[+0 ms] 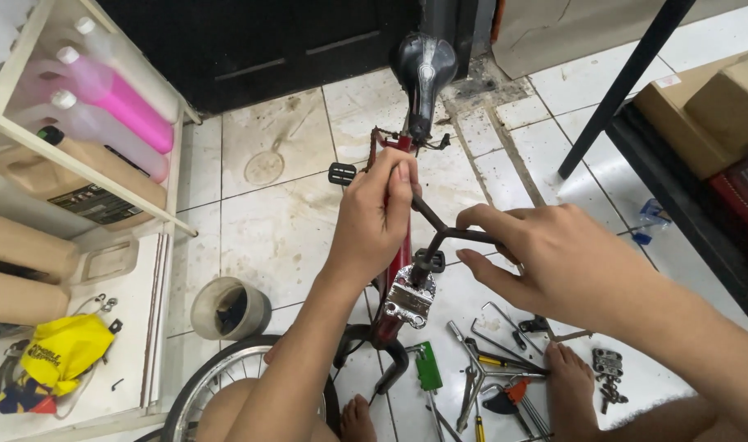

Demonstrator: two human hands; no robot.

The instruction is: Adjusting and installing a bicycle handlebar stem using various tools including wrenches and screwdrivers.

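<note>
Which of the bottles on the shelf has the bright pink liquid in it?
The middle bottle on the white shelf at upper left. Its liquid is bright pink; the bottle above it looks clear and the one below pale pink.

Bare white floor tiles (276,229) left of the red bicycle frame (400,262) leave open passage, bounded by the white wooden shelf rack (165,245) and the round grey plastic pot (229,308). To the right, scattered metal hand tools (488,364) and a bare foot (572,389) crowd the floor. The black saddle (423,69) blocks the far end, and a slanted black metal leg (619,86) crosses the upper right.
</note>
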